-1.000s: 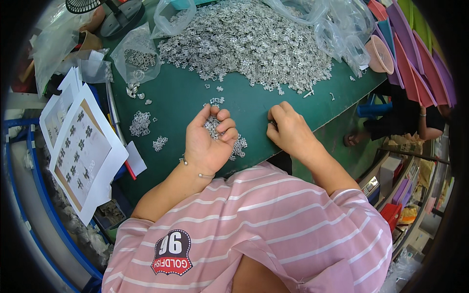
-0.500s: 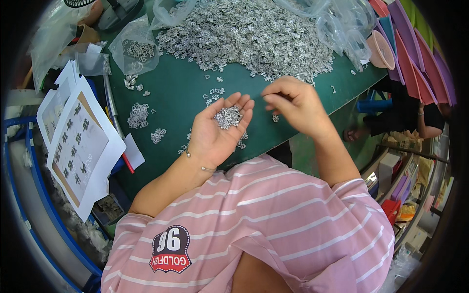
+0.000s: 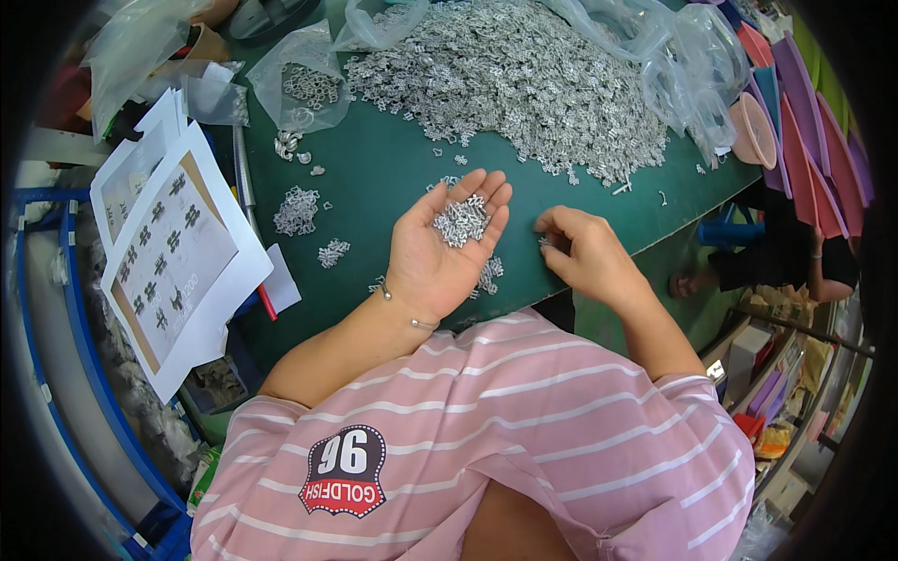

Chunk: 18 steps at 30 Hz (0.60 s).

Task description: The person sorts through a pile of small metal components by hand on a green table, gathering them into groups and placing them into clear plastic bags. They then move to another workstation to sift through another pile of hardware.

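Observation:
My left hand [image 3: 438, 266] is cupped palm up over the table. A heap of small silvery metal pieces [image 3: 462, 221] lies in its palm. To the right, my right hand [image 3: 591, 251] is low at the table top with thumb and forefinger curled together. A small metal piece [image 3: 543, 241] shows at those fingertips, mostly covered by them. More little pieces [image 3: 488, 276] lie on the table beside my left hand, partly behind it.
A big mound of silvery pieces [image 3: 524, 84] covers the far side of the green table [image 3: 374, 154]. Smaller piles [image 3: 297, 211], a clear bag of rings [image 3: 309, 86] and printed sheets [image 3: 178, 266] are on the left. A pink basket [image 3: 751, 129] stands at the far right; a person [image 3: 795, 252] is beyond.
My right hand has come down to the table, its fingertips now at a small piece there. My left hand still holds its heap. The whole view has shifted slightly.

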Tool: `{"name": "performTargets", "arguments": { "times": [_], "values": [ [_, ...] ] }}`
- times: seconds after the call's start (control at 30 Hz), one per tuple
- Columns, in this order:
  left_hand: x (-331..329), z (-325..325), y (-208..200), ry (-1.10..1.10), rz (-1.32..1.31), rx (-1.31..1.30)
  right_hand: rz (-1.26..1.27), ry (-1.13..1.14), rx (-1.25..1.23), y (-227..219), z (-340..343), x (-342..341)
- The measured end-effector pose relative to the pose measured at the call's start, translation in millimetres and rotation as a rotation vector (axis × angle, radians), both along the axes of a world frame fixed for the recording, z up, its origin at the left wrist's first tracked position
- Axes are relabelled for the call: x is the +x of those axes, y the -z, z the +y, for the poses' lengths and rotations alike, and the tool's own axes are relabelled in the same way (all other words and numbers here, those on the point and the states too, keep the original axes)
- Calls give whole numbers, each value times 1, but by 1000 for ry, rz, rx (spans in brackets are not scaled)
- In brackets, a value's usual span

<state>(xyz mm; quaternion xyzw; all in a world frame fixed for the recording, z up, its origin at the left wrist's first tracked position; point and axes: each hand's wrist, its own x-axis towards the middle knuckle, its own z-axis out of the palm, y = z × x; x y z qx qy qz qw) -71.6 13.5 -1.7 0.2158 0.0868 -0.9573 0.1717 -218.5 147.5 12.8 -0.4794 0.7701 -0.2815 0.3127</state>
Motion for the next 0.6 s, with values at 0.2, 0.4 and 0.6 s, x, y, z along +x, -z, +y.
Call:
{"name": "performTargets", "arguments": {
  "times": [0.2, 0.4, 0.6],
  "values": [
    [2, -3, -8, -83, -15, -72, -1341, 538, -313, 27, -28, 10],
    [-11, -14, -13, -222, -177, -668, -1739, 604, -444, 14, -79, 46],
    [-22, -19, -8, -396, -545, -1458, -1869, 621, -410, 17, -109, 62]
  ]
}}
